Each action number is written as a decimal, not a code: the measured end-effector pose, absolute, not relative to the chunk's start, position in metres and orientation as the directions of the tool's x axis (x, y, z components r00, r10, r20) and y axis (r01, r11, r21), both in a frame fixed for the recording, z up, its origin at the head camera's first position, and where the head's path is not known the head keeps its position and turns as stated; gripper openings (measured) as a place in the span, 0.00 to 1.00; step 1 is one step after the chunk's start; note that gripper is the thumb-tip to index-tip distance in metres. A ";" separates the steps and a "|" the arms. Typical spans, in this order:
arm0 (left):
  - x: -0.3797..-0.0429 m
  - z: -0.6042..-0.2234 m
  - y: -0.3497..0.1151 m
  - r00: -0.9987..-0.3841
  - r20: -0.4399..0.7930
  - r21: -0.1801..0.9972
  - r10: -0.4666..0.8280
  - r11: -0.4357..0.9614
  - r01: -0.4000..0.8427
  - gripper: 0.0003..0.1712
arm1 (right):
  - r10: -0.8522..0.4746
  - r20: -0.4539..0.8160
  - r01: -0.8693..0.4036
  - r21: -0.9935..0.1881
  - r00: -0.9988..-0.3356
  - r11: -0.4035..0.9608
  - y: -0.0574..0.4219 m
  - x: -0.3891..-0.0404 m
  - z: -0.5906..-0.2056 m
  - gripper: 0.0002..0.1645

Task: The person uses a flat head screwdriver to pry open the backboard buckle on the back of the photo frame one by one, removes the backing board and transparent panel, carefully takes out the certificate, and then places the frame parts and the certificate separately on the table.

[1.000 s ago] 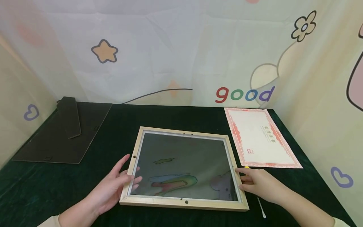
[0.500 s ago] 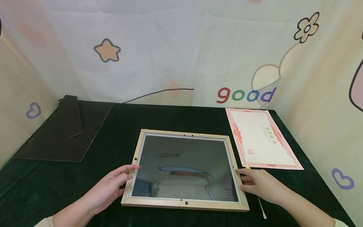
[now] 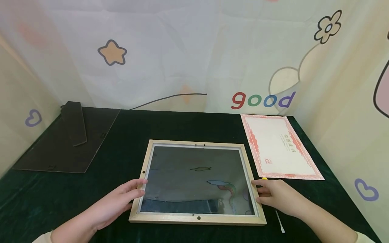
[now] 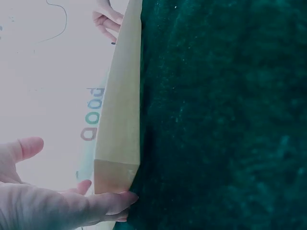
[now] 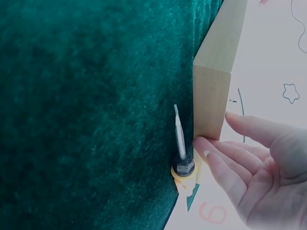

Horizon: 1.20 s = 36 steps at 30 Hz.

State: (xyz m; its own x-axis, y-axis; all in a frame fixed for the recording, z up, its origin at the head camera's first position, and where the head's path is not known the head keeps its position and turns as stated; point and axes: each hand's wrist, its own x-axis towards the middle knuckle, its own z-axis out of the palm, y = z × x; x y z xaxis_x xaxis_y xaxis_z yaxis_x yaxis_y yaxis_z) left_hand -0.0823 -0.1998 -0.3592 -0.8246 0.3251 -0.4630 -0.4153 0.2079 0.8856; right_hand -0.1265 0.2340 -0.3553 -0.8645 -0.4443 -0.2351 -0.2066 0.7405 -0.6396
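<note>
A pale wooden picture frame [image 3: 199, 219] with a dark, reflective pane [image 3: 197, 168] lies on the dark green cloth. My left hand [image 3: 113, 206] grips its left side, with fingertips over the rim; in the left wrist view, fingers [image 4: 112, 201] touch the outer wood. At the opposite side, my right hand [image 3: 282, 197] holds the frame's edge between thumb and fingers, also seen from the right wrist, where fingers [image 5: 225, 158] press against the wood. Beside that hand lies a screwdriver [image 5: 180, 134] with a metal shaft and a yellow part, its handle partly hidden.
At the back right lies a certificate sheet [image 3: 270, 145] with a red-pink patterned border. A black backing board [image 3: 67, 141] with a stand leg [image 3: 76, 123] rests at the far left. A printed curtain [image 3: 170, 50] closes off the back and sides.
The frame's far edge has come down slightly, and reflections have slid across the pane. My left hand's fingers have moved from reaching round the frame to its left rim. My right hand has stayed put.
</note>
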 end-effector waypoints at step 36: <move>-0.084 -0.369 -0.212 -0.810 -0.348 0.928 0.472 0.053 -0.368 0.38 | -0.445 -0.205 -0.273 -0.552 -0.872 0.788 0.233 -0.130 -0.349 0.29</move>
